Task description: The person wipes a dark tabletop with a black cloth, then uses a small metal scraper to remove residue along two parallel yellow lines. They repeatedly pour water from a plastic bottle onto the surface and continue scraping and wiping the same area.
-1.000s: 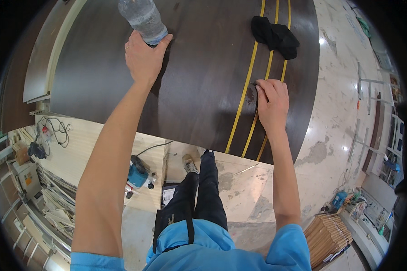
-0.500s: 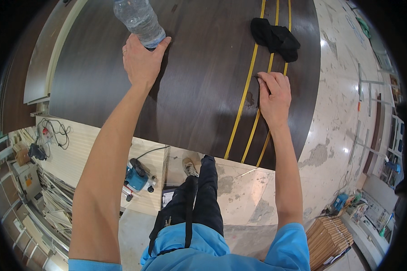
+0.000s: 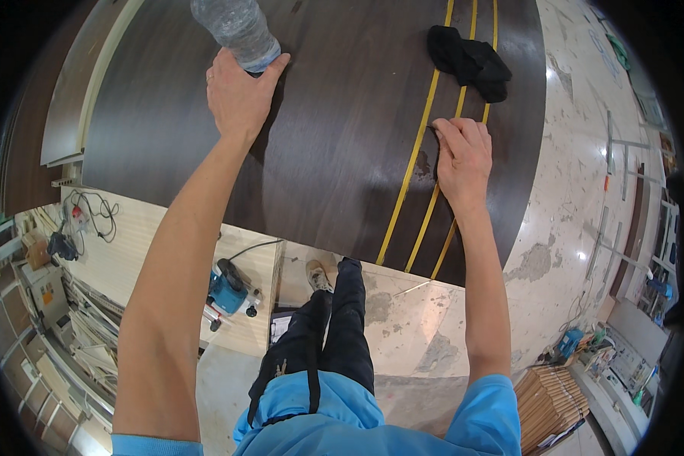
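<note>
A dark wood-grain panel (image 3: 319, 137) lies under both hands, with several yellow strips (image 3: 404, 182) running lengthwise near its right side. My left hand (image 3: 238, 97) is closed round the lower end of a clear plastic bottle (image 3: 239, 32), thumb on its right side. The bottle's far end is cut off by the top edge. My right hand (image 3: 464, 163) rests on the panel among the strips, fingers pinched on a small dark piece, mostly hidden by the fingers. Left of those fingers the surface has a wet-looking dark patch (image 3: 423, 163). Beyond them is a crumpled black cloth (image 3: 470, 64).
Below the panel's near left edge, a blue and black power tool (image 3: 228, 289) with a cord sits on a pale wooden board (image 3: 140, 235). Another cable (image 3: 91, 216) lies coiled farther left. Stacked wooden slats (image 3: 551, 406) stand at the lower right, on a worn, pale floor (image 3: 536, 262).
The view has shifted slightly, with the cloth and strips a little farther right in it. Both hands keep almost the same place and grip.
</note>
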A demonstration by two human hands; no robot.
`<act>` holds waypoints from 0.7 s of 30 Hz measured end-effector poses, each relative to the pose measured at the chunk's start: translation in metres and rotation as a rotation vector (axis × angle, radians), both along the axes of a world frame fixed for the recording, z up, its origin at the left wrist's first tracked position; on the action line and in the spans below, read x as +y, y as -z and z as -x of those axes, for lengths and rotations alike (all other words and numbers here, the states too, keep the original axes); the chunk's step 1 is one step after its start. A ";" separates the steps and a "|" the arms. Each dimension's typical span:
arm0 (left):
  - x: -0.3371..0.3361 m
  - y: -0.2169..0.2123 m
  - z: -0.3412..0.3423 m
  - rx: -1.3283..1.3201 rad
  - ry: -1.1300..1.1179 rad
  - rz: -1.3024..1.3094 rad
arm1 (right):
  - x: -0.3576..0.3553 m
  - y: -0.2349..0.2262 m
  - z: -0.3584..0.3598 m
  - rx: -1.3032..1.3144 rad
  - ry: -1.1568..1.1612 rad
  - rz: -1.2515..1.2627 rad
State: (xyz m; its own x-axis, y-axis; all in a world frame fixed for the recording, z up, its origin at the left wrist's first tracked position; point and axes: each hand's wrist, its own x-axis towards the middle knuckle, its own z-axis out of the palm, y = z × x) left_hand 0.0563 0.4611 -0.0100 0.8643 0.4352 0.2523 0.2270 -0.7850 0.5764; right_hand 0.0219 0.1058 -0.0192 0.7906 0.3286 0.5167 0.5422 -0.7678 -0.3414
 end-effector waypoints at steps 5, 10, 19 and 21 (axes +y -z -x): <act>0.001 0.002 0.000 0.011 -0.003 -0.006 | -0.001 -0.001 0.002 0.001 -0.030 0.018; 0.003 0.005 -0.002 -0.008 0.014 -0.020 | -0.002 -0.005 0.007 0.022 -0.044 0.035; 0.005 0.009 -0.003 -0.001 -0.012 -0.045 | -0.001 -0.006 0.021 0.012 -0.072 0.030; 0.004 0.010 -0.003 -0.037 -0.003 -0.052 | -0.001 -0.005 0.024 0.012 -0.077 0.028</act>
State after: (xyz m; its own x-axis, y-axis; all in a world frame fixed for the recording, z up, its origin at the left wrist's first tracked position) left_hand 0.0597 0.4653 -0.0199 0.8525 0.4235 0.3064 0.2089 -0.8134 0.5429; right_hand -0.0024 0.1051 -0.0139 0.7684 0.4032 0.4970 0.5963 -0.7330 -0.3272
